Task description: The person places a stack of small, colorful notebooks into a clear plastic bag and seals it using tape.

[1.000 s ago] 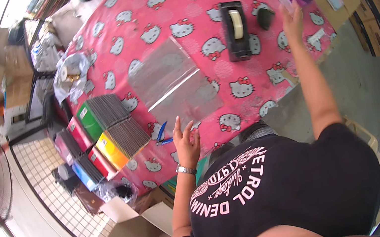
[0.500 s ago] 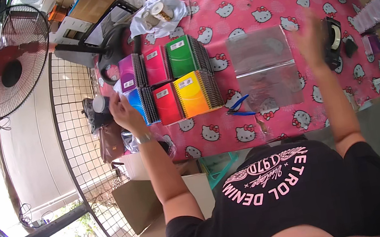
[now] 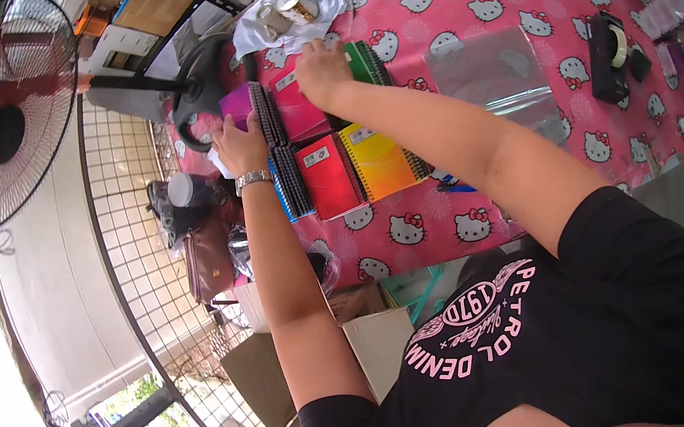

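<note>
Spiral-bound notebooks stand in stacks in two rows on a pink patterned tablecloth [image 3: 506,218]. The far row has purple [image 3: 236,103], magenta [image 3: 298,110] and green [image 3: 361,64] ones; the near row has blue [image 3: 281,192], red [image 3: 335,184] and yellow [image 3: 384,157]. My left hand [image 3: 242,147] rests at the near left side of the purple stack, fingers apart. My right hand [image 3: 324,73] reaches across, its bent, spread fingers over the far part of the magenta and green stacks. Neither hand visibly lifts anything. My right forearm partly hides a blue-handled tool [image 3: 454,185].
Clear plastic sheet [image 3: 485,70] lies right of the notebooks. Farther right stands a black tape dispenser [image 3: 606,61]. White plastic with a roll [image 3: 296,6] sits at the far side. A standing fan [image 3: 7,134] is left, beside a wire grid; an open cardboard box [image 3: 250,369] is below the table edge.
My right hand has swung left from beside the tape dispenser to the magenta and green notebooks. My left hand has moved in to the purple stack. The view has shifted slightly.
</note>
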{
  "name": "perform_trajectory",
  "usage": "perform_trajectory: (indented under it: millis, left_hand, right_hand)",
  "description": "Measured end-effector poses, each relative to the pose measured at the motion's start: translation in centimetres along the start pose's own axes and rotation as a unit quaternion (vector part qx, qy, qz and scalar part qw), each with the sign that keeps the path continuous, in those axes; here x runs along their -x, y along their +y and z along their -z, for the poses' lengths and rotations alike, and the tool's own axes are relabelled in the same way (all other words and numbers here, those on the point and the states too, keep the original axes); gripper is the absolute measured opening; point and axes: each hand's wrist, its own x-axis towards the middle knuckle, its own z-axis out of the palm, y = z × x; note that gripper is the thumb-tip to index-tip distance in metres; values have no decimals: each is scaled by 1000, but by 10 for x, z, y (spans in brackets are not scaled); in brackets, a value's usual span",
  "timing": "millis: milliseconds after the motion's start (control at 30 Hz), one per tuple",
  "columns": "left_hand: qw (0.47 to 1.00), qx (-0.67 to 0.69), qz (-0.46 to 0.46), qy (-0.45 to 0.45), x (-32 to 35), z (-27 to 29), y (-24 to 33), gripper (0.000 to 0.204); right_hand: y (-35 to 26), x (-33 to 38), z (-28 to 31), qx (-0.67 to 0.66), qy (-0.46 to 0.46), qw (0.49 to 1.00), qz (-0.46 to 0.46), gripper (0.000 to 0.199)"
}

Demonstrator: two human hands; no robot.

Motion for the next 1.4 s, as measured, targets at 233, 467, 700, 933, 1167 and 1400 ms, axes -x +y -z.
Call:
perform_trajectory:
  millis: [233,467,700,933,1167,1400]
  left_hand:
    - [993,-44,-53,-95,-17,15,6,55]
    - [988,153,8,24,-29,56,1,33]
    - [712,693,110,26,102,113,25,25]
    - [364,915,124,-126,234,54,-3,26]
    - [468,833,269,-122,239,62,34,50]
    - [420,866,259,-82,237,70,39,42]
  right_hand:
    - [-19,1,-4,-181,-9,982,-52,24]
    - [-7,1,-12,-120,-28,986,-108,32]
    - [14,-7,-3,-284,-54,955,-71,47]
    - [36,21,30,-320,58,936,-137,67]
    - [63,41,36,-177,-66,946,-264,82]
    - [40,38,84,-358,0,933,-28,76]
